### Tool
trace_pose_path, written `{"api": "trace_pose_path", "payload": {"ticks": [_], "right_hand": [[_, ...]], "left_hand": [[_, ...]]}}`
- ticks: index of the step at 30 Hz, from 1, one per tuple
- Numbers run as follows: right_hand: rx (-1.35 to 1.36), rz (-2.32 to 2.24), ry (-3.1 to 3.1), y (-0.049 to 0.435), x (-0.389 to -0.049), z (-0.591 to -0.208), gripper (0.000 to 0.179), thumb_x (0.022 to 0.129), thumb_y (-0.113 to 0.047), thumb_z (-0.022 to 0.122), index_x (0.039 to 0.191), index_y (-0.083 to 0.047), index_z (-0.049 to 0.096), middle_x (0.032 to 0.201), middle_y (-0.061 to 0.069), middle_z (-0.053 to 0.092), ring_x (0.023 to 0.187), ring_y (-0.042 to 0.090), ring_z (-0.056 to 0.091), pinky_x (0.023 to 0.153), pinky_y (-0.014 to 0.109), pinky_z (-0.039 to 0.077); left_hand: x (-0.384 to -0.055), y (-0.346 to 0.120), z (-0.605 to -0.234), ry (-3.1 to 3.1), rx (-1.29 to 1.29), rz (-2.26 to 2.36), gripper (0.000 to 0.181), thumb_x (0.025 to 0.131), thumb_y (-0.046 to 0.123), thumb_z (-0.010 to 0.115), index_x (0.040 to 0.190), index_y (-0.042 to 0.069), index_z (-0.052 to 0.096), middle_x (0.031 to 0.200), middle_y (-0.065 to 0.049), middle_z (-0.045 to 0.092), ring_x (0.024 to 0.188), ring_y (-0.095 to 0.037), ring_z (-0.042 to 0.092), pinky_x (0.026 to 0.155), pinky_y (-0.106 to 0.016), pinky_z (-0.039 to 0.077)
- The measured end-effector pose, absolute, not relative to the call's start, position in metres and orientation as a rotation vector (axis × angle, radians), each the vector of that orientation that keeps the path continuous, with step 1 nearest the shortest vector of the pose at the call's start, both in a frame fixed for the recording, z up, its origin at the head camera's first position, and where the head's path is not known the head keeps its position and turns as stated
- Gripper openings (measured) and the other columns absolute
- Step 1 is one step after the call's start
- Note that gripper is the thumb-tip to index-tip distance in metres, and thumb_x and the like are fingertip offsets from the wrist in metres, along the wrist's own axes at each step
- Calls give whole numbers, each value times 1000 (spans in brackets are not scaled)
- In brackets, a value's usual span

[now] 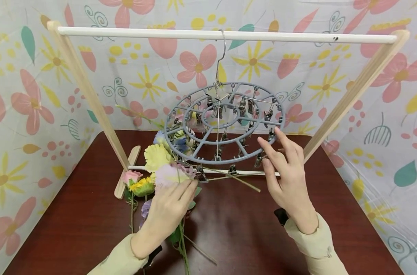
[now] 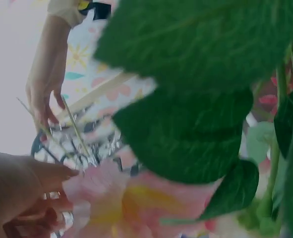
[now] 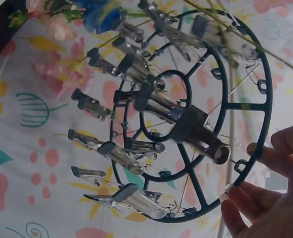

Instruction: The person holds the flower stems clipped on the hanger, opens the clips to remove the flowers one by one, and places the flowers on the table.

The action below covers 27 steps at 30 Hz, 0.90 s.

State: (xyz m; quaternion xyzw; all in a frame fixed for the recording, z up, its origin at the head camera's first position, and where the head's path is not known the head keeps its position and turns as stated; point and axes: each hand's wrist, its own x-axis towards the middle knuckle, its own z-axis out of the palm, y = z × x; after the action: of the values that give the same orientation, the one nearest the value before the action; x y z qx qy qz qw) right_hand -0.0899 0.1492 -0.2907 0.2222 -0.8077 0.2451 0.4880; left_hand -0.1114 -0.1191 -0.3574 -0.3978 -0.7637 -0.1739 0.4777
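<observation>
A round blue-grey clip hanger hangs by its metal hook from a white rod, with several metal clips dangling below its rings. My left hand pinches a lavender artificial flower below the hanger's front left, its fingertips close to a hanging clip. Petals and large green leaves fill much of the left wrist view. At the hanger's right rim, my right hand rests its spread, gently bent fingers on the outer ring.
Wooden posts hold up the rod on a brown table. Beside the left hand lie a pale yellow flower, a small yellow bloom, a pink one and green stems. A thin stem crosses under the hanger.
</observation>
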Motion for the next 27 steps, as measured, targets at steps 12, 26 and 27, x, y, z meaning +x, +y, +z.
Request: {"api": "trace_pose_path", "payload": {"ticks": [12, 26, 27], "right_hand": [[486, 588, -1982, 154, -89, -291, 40, 101, -31, 45, 123, -3, 65, 142, 18, 51, 116, 42, 49, 100, 25, 37], [464, 646, -2131, 158, -79, -286, 41, 102, -27, 45, 136, -5, 55, 146, 17, 47, 128, 35, 48, 108, 18, 33], [453, 654, -2138, 158, -77, -284, 40, 102, -25, 46, 136, -6, 55, 145, 18, 48, 128, 35, 48, 108, 17, 33]], "left_hand": [[-108, -89, -366, -2010, -889, -476, 20, 93, 3, 50, 102, -4, 67, 104, -15, 68, 48, -16, 59, 40, -28, 48], [-116, -80, -364, -2076, -899, -557, 8, 80, 5, 70, 87, 6, 65, 90, -6, 72, 51, -17, 64, 37, -28, 44], [-117, -80, -364, -2062, -896, -549, 7, 80, 5, 69, 85, 6, 65, 90, -5, 73, 49, -17, 63, 36, -27, 42]]}}
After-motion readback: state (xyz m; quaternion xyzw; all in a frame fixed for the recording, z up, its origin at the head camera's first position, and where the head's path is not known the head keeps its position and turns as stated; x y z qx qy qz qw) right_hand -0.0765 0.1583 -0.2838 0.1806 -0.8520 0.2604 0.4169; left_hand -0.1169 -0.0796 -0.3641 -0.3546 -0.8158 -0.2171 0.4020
